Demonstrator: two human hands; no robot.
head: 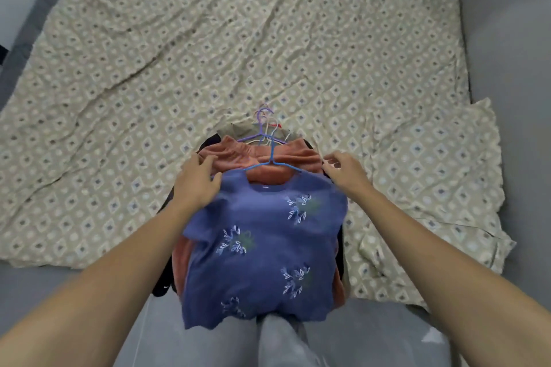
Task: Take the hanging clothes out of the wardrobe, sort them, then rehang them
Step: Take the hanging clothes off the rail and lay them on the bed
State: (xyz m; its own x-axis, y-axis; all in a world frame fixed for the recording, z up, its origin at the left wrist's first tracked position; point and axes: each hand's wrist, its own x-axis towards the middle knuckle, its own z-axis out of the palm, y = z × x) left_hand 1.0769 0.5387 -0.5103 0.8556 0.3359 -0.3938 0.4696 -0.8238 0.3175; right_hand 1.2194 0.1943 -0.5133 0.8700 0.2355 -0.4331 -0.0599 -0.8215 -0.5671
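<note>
Showing stacked garments on hangers at near edge of bed, both hands at top shirt's shoulders.
Blue shirt [262, 247] w/ leaf embroidery uppermost on blue hanger [272, 161], over rust-orange garment [262, 158] (dark items beneath, hanger hooks [264, 119] bunched toward far side). Left hand [195, 185] flat on shirt's shoulder, fingers spread, relaxed. Right hand [343, 171] at opp. shoulder, fingers loosely bent; grasp cannot be told. Patterned bedsheet [208, 53] wrinkled.

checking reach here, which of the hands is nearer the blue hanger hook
Right. The right hand sits just right of the blue hanger; the left hand rests farther off on the blue shirt's left shoulder.
</note>
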